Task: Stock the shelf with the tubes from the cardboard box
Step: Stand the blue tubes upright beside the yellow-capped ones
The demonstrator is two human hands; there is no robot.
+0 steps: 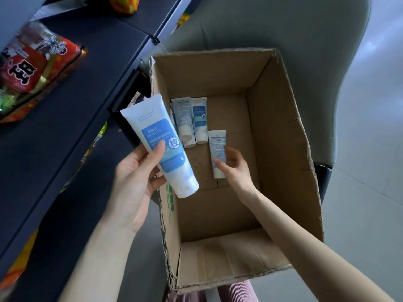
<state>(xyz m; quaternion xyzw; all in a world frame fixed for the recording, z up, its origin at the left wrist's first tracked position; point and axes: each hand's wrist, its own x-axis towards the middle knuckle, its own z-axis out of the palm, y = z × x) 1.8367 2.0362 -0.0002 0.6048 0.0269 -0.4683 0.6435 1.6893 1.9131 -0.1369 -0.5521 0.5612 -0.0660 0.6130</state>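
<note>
An open cardboard box point(281, 131) stands below me. My left hand point(133, 177) grips a white tube with a blue label point(161, 144) above the box's left wall, cap pointing toward me. Down inside the box, my right hand point(234, 168) curls its thumb and fingers round a smaller white tube point(216, 144) lying on the box floor. Three more tubes point(192, 120) lie side by side further back on the floor, caps toward me.
A dark shelf unit point(72, 118) runs along the left, with a red snack bag point(32, 66) on one level and an orange packet point(124, 4) higher up. The box sits on a grey chair point(283, 25). Pale floor lies to the right.
</note>
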